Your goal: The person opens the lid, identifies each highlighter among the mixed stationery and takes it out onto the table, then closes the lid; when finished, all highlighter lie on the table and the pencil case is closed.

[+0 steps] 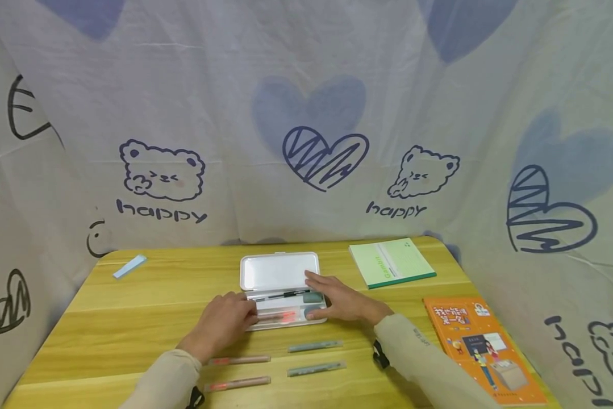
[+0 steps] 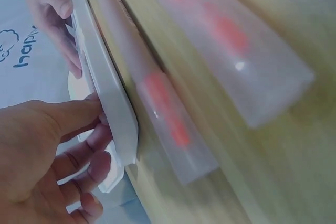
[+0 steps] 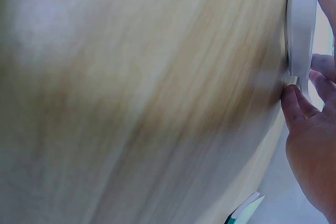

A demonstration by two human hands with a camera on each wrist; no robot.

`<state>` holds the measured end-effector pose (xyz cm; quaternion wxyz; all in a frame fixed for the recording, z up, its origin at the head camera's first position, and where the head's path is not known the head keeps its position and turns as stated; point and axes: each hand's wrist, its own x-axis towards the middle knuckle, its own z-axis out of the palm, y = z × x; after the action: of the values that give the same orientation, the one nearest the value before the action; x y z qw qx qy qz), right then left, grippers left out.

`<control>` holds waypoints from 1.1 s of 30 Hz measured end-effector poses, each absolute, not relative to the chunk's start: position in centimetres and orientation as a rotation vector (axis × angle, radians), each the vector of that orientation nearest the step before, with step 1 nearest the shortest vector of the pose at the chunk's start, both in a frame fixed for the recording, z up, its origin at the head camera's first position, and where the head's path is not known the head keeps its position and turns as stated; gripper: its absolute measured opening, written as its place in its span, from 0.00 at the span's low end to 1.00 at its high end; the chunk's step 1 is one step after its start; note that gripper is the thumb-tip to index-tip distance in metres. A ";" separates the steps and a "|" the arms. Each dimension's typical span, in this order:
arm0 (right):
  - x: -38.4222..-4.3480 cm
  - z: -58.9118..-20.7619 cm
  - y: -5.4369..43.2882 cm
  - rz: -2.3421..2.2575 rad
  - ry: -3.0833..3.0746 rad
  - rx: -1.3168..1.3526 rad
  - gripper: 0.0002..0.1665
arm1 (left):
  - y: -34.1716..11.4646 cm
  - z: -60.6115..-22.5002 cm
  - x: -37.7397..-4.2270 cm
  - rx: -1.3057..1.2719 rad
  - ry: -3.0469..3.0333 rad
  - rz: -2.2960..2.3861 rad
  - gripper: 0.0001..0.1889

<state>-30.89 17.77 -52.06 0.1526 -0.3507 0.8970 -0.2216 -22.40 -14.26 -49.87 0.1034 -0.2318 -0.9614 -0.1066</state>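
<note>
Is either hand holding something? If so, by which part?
Can't tell for sure. The left hand is at the left end of the open white case, the right hand at its right end; neither view settles an actual grip.

Head cam looks fwd/down on table (image 1: 158,307); L & R wrist cams, v. close, tilted, both catch white case (image 1: 278,275).

White case (image 1: 272,274), partly covered
The left grip (image 1: 224,321) hides part of its left side; the right wrist view's bottom edge cuts off the green notebook (image 3: 251,209).
</note>
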 end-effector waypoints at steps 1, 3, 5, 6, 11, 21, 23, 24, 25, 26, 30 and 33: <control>-30.9 -52.0 17.8 -0.635 2.573 -1.005 0.57 | -14.4 -49.9 -22.4 -0.691 -2.829 -0.310 0.07; -30.9 -52.0 17.7 -0.635 2.574 -1.002 0.57 | -14.9 -49.7 -22.5 -0.706 -2.808 -0.304 0.07; -30.8 -52.0 17.7 -0.637 2.575 -1.000 0.57 | -15.5 -49.4 -22.5 -0.707 -2.798 -0.324 0.06; -30.8 -52.0 17.7 -0.636 2.576 -0.998 0.57 | -15.9 -49.2 -22.6 -0.703 -2.797 -0.333 0.05; -30.8 -52.0 17.7 -0.636 2.577 -0.995 0.57 | -18.5 -48.4 -22.7 -0.682 -2.802 -0.413 0.03; -30.9 -52.2 17.8 -0.638 2.575 -0.994 0.57 | -25.5 -48.1 -21.3 -0.649 -2.791 -0.487 0.03; -30.9 -52.2 17.8 -0.634 2.575 -0.995 0.57 | -27.2 -48.3 -20.8 -0.644 -2.811 -0.500 0.04; -30.9 -52.2 17.8 -0.632 2.576 -0.994 0.57 | -28.0 -48.4 -20.6 -0.646 -2.817 -0.512 0.05; -30.9 -52.2 17.8 -0.632 2.577 -0.994 0.57 | -28.9 -48.6 -20.3 -0.649 -2.831 -0.527 0.05; -30.9 -52.2 17.8 -0.632 2.578 -0.995 0.57 | -29.7 -48.7 -20.0 -0.642 -2.854 -0.537 0.05; -30.9 -52.3 17.8 -0.636 2.580 -0.996 0.57 | -32.6 -49.4 -18.8 -0.633 -2.936 -0.584 0.03; -30.9 -52.2 17.8 -0.641 2.578 -0.999 0.57 | -34.4 -50.0 -17.8 -0.619 -2.989 -0.636 0.02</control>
<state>-30.90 17.75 -52.25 0.1510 -0.3480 0.8979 -0.2232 -17.84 -34.38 -49.95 0.0115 -0.1986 -0.9585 -0.2040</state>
